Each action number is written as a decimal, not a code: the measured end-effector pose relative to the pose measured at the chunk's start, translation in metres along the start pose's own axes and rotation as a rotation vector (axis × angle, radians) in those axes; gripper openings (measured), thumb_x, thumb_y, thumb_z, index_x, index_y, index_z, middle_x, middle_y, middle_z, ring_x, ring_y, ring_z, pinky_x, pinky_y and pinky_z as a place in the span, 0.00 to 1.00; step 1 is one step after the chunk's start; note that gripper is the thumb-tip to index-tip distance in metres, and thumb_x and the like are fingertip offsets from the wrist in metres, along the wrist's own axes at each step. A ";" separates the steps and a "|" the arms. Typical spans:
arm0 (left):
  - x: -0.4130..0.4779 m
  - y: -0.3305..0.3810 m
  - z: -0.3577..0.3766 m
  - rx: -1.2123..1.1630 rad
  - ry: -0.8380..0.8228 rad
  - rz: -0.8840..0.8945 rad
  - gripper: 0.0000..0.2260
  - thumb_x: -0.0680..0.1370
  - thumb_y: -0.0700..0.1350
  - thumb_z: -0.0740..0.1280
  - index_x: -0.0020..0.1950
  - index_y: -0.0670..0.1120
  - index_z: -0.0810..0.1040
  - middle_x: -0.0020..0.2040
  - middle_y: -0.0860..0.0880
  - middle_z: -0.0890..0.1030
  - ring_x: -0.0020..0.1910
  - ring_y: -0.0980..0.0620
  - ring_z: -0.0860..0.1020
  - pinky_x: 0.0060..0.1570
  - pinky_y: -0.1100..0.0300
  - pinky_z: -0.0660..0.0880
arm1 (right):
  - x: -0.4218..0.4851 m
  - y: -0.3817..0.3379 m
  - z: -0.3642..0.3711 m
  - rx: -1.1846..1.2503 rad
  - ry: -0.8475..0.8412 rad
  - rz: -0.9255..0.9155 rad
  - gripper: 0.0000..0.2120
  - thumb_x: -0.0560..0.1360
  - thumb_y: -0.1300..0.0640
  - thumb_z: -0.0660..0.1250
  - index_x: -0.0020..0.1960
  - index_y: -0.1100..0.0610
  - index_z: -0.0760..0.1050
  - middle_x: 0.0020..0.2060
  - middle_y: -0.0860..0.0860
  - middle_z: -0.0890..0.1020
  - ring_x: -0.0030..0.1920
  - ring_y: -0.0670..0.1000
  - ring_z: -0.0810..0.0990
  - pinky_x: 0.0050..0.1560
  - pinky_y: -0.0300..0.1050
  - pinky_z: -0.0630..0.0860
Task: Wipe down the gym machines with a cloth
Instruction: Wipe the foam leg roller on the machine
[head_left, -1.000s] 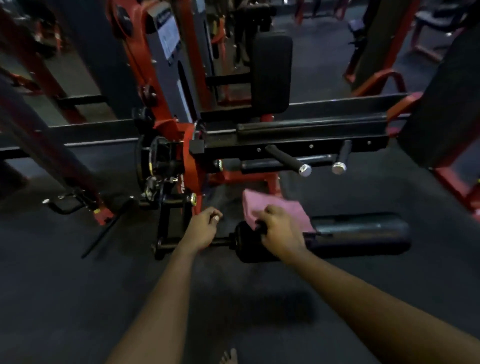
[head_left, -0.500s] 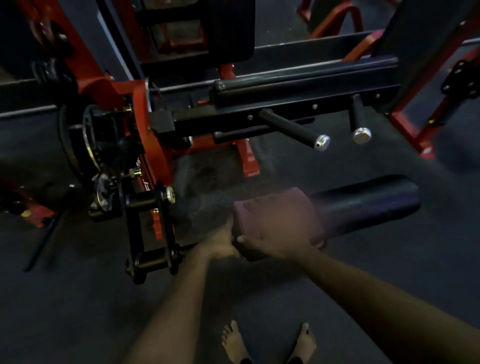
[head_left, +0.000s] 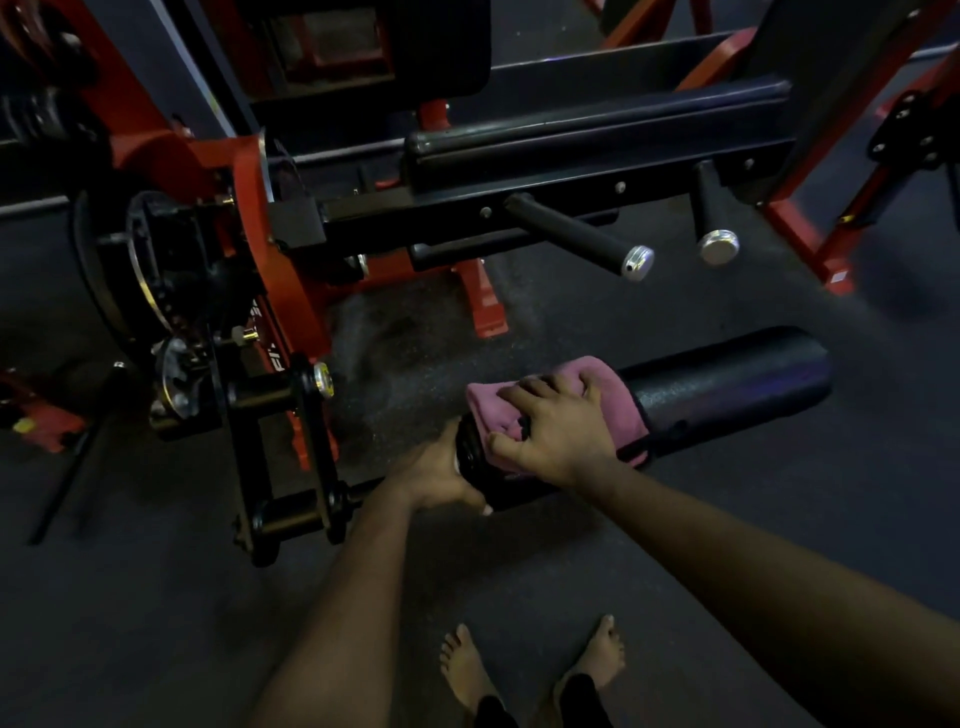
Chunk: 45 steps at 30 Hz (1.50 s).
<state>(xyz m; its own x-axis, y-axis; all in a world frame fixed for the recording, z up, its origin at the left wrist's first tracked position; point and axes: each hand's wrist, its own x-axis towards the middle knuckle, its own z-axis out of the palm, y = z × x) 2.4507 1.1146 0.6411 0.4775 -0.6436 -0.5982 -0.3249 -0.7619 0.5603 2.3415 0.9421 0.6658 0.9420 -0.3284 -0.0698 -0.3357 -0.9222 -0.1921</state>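
Note:
A red and black gym machine fills the upper half of the view. Its black padded roller lies across the middle, above the floor. A pink cloth is draped over the roller's left part. My right hand lies on the cloth with fingers curled over it, pressing it onto the roller. My left hand grips the roller's left end where the thin metal bar enters it.
Two black handles with silver end caps stick out from the seat frame above the roller. A black linkage arm stands to the left. Red frame legs rise at right. My bare feet stand on the dark rubber floor.
The view has tilted down and moved closer. My right hand has spread the cloth over the roller's left part, and my left hand has slid along the bar to the roller's end.

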 end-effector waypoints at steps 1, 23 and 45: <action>0.000 0.000 0.001 0.004 0.001 0.004 0.53 0.59 0.54 0.83 0.77 0.56 0.57 0.65 0.52 0.77 0.58 0.49 0.77 0.54 0.54 0.75 | -0.011 -0.005 0.005 0.025 0.024 0.010 0.36 0.72 0.26 0.55 0.74 0.43 0.69 0.72 0.48 0.74 0.73 0.55 0.68 0.72 0.67 0.55; -0.009 0.001 0.010 0.116 0.112 0.011 0.51 0.61 0.57 0.81 0.77 0.56 0.55 0.66 0.50 0.78 0.61 0.45 0.78 0.49 0.56 0.69 | -0.032 -0.015 0.012 0.040 0.042 -0.030 0.40 0.72 0.25 0.53 0.79 0.44 0.62 0.77 0.51 0.67 0.78 0.59 0.60 0.76 0.73 0.45; -0.010 -0.002 0.015 0.129 0.179 0.062 0.52 0.62 0.58 0.81 0.78 0.55 0.53 0.67 0.49 0.77 0.61 0.44 0.79 0.48 0.55 0.70 | -0.018 -0.013 -0.005 0.071 -0.074 -0.025 0.35 0.77 0.24 0.44 0.79 0.38 0.59 0.79 0.50 0.63 0.79 0.58 0.57 0.73 0.72 0.48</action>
<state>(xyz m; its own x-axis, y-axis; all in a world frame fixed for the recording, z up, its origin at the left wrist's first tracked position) 2.4347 1.1219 0.6375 0.5869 -0.6746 -0.4477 -0.4540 -0.7320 0.5080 2.3289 0.9590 0.6747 0.9484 -0.2866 -0.1359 -0.3134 -0.9124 -0.2633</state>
